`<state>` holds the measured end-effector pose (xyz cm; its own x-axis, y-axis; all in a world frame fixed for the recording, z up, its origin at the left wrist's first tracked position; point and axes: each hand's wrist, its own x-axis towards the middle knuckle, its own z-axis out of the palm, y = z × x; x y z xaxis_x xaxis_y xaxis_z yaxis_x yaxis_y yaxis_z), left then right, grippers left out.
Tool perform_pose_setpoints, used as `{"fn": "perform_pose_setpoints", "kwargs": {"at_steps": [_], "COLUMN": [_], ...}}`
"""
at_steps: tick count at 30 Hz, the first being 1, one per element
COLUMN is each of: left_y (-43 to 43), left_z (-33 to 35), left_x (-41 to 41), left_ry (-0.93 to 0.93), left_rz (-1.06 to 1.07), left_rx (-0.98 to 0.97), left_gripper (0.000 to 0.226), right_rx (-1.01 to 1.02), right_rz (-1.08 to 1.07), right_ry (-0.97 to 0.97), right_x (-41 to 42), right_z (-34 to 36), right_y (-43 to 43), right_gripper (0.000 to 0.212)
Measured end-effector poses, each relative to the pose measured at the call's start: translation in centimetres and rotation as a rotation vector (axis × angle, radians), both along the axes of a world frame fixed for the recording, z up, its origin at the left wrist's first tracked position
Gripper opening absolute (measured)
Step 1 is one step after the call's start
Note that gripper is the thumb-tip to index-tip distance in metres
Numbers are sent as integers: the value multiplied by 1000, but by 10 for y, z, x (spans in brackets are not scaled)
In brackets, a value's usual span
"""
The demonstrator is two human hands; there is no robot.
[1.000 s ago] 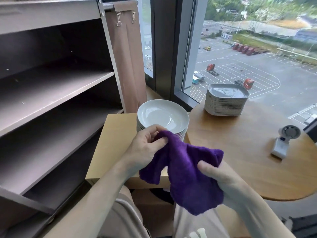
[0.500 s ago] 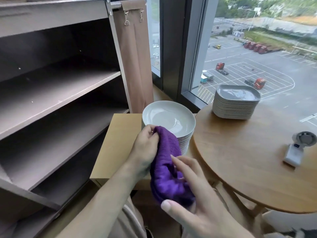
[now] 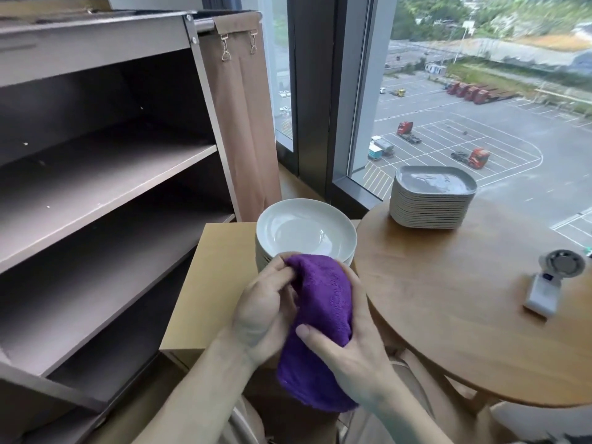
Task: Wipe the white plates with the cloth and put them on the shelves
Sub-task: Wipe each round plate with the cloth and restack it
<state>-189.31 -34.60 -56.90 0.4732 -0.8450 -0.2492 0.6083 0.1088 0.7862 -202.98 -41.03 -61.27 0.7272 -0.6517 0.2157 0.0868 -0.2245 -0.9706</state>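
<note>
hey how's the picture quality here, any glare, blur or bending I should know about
Head view: daylight from the window glares off the top square plate and glints on the round plate; the shelves sit in dim shade; wide-angle bending curves the window frame; the purple cloth and both hands look sharp.

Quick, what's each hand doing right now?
Left hand: closed, pinching the cloth.
Right hand: closed around the same cloth from below.

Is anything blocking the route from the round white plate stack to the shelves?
Nothing visible: the stack of round white plates sits beside the open brown shelves, whose boards show nothing on them.
</note>
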Motion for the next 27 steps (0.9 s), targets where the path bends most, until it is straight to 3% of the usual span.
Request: {"fn": "perform_pose_setpoints", "kwargs": {"at_steps": [5, 9, 12, 17, 19, 22, 27], "left_y": [9, 14, 13, -20, -34, -55, -75], "left_z": [-14, -15, -10, -7, -10, -11, -36], "left_x": [14, 31, 50, 81, 95, 117, 144], "left_ry": [-175, -272, -325, -861, -978, -936, -782], "left_rz": [3, -2, 52, 297, 263, 154, -6], "left_rx": [113, 163, 196, 461, 522, 562, 480], "left_gripper": [13, 20, 29, 23, 36, 74, 89], "right_rx": [32, -23, -5, 53, 89, 92, -27], "right_rz": [-87, -124, -170, -286, -316, -346, -398], "right_ry": [-18, 73, 154, 169, 148, 137, 258], "right_x": [-2, -11, -14, -19, -20, -21, -24], "right_z": [-23, -29, -28, -27, -30, -32, -25], "right_y": [5, -13, -38, -79, -88, -95, -103], "right_gripper": [77, 53, 48, 33, 38, 41, 54]}}
